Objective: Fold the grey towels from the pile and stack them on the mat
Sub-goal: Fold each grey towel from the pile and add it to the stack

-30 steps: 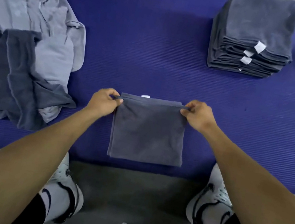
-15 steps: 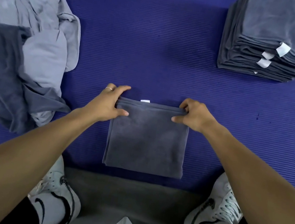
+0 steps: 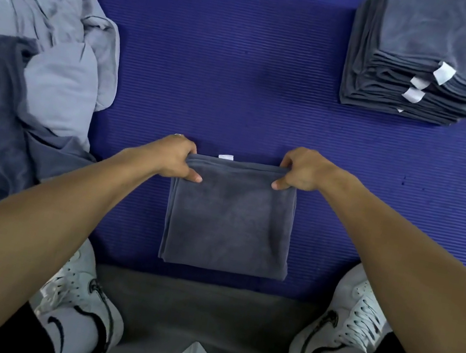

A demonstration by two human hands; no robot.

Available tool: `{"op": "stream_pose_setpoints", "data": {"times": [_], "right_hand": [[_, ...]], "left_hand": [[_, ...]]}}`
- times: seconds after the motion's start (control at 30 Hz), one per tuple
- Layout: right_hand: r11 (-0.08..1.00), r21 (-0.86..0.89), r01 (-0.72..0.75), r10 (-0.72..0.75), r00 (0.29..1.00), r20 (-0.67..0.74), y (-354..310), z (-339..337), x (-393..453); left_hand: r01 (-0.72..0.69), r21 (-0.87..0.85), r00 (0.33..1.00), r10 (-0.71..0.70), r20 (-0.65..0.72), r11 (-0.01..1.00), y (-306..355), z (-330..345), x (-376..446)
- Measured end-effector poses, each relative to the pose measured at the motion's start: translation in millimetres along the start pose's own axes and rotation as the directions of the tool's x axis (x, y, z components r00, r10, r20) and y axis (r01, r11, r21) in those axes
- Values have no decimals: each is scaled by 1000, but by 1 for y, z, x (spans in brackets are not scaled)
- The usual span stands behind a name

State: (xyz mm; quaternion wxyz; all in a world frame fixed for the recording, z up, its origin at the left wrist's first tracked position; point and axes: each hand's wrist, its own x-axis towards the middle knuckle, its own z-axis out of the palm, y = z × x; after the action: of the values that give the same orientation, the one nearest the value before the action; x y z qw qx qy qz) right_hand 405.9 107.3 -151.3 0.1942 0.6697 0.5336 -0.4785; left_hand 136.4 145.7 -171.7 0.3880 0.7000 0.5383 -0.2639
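A folded dark grey towel (image 3: 229, 222) lies flat on the blue mat (image 3: 241, 84), close to the mat's near edge. My left hand (image 3: 171, 154) pinches its far left corner. My right hand (image 3: 300, 169) pinches its far right corner. A small white tag sticks out at the towel's far edge between my hands. A neat stack of folded grey towels (image 3: 427, 55) stands at the back right of the mat. The loose pile of unfolded grey towels (image 3: 27, 62) lies crumpled on the left.
My two white trainers (image 3: 79, 301) (image 3: 345, 327) rest on the grey floor just below the mat's near edge. A pale round object shows as a sliver at the top centre edge.
My hands have closed tighter on the towel's far corners, thumbs now on top. The view has tilted down and nearer, so the towel looks larger.
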Motion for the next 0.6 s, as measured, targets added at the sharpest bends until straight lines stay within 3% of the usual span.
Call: {"op": "stream_pose_setpoints", "data": {"times": [0.13,0.23,0.43,0.53,0.6], "right_hand": [[999,-51,13,-11,999,45,4,1,4],[999,-34,23,-22,999,36,8,3,4],[988,150,44,-55,996,72,12,-1,-3],[983,153,99,-116,987,108,17,-9,-14],[986,118,118,-132,984,117,20,-22,-32]], "left_hand": [[-24,2,1000,24,-4,1000,0,2,-1],[-44,-90,999,45,7,995,-2,2,-4],[2,-330,985,55,163,944,-1,-10,-4],[-18,-318,970,93,224,948,5,-22,-9],[-63,-309,977,122,176,949,14,-33,-18]]}}
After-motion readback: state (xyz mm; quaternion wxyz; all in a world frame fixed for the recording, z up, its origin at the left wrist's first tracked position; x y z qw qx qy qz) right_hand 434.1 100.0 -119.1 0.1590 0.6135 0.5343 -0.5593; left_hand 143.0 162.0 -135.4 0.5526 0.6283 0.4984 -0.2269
